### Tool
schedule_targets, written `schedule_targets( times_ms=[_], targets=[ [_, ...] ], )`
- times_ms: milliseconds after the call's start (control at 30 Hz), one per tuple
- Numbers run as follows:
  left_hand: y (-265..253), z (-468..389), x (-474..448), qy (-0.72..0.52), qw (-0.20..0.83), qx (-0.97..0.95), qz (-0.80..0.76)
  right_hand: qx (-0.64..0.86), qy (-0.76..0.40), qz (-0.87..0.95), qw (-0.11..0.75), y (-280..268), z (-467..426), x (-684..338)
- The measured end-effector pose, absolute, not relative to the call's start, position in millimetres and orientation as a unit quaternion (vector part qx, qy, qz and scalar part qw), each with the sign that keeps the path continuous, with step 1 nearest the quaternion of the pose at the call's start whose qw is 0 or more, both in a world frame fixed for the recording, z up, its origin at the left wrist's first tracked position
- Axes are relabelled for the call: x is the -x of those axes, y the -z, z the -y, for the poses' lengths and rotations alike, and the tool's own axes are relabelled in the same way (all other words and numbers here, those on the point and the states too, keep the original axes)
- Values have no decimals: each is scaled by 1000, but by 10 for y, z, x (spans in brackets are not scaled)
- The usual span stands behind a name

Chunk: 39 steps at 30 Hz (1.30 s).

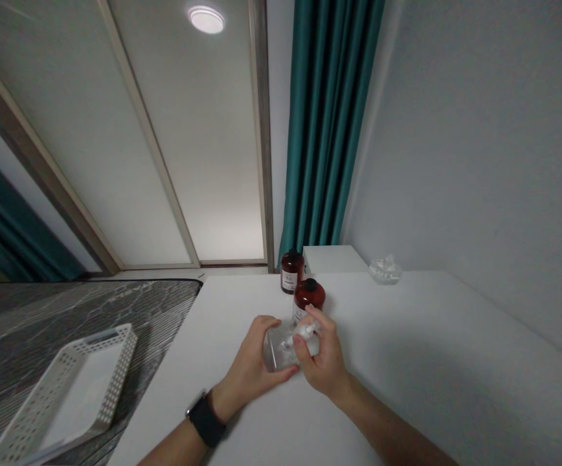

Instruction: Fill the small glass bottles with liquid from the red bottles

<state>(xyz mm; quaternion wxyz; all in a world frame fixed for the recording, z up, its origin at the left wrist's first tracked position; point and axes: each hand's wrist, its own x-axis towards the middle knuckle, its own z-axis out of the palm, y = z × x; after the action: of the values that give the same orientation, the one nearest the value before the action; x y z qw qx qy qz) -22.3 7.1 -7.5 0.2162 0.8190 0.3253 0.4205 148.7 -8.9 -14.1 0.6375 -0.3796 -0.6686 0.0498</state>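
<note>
A clear, square-sided pump bottle [277, 348] is tilted above the white table, its top pointing to the right. My left hand [256, 356] is wrapped round the body of the bottle, with a dark watch on that wrist. With thumb and fingers, my right hand [324, 356] grips the white pump head [306, 330] at the bottle's neck. Just beyond my hands stands a brown bottle [309, 294] with a black cap and a white label, partly hidden by my right fingers. Behind it, slightly left, is a second brown bottle [289, 275] of the same kind.
The white table [407, 401] runs along the wall. At its far end are a white box [334, 257] and a crumpled clear plastic bag [385, 269]. A white perforated basket [109, 382] sits lower left, beside the table. Green curtains [332, 129] hang behind.
</note>
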Motion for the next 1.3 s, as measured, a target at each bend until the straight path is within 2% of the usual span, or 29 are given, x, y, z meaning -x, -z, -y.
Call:
schedule_targets(
  times_ms=[200, 433, 1300],
  targets=[
    [51, -75, 226, -418, 221, -809, -350, 381, -114, 589, 703, -72, 29, -1554],
    [58, -86, 223, -423, 208, -813, -343, 393, -181, 582, 688, -3, 14, -1518],
    [62, -145, 294, -414, 200, -818, -346, 414, -118, 524, 735, -148, -68, -1785]
  ],
)
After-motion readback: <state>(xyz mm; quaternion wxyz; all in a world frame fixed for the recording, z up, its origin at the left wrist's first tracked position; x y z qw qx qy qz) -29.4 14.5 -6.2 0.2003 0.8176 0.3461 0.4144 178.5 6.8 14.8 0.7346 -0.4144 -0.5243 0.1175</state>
